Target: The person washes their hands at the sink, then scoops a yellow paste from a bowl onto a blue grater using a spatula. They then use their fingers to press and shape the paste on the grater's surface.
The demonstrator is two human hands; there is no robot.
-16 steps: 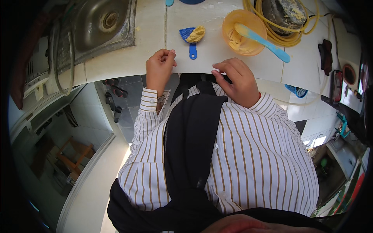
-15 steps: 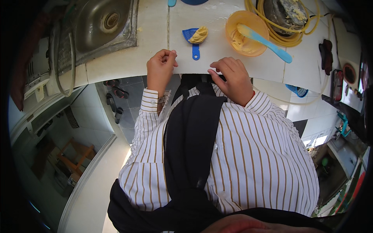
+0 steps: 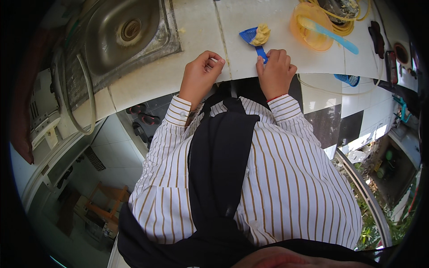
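A small blue perforated scoop (image 3: 248, 35) lies on the white tiled counter. A lump of soft yellow dough (image 3: 260, 35) rests on its wide end. My right hand (image 3: 277, 73) is at the near end of the scoop's handle, thumb on one side and fingers on the other, closed on it. Over the counter's front edge, left of the scoop, is my left hand (image 3: 203, 76), its fingers curled toward the thumb with nothing seen in them. An orange translucent bowl (image 3: 298, 22) stands beyond my right hand, with a light blue spatula (image 3: 335, 36) leaning across its rim.
A steel sink (image 3: 107, 33) is set into the counter at the left, with a grey hose (image 3: 89, 89) near it. A coiled yellow hose (image 3: 344, 29) lies behind the bowl at the far right. A blue basket (image 3: 347, 79) shows below the counter edge.
My right hand has moved onto the scoop's handle, which now tilts. My left hand stays curled. The whole view has swung, shifting the counter things to the right.
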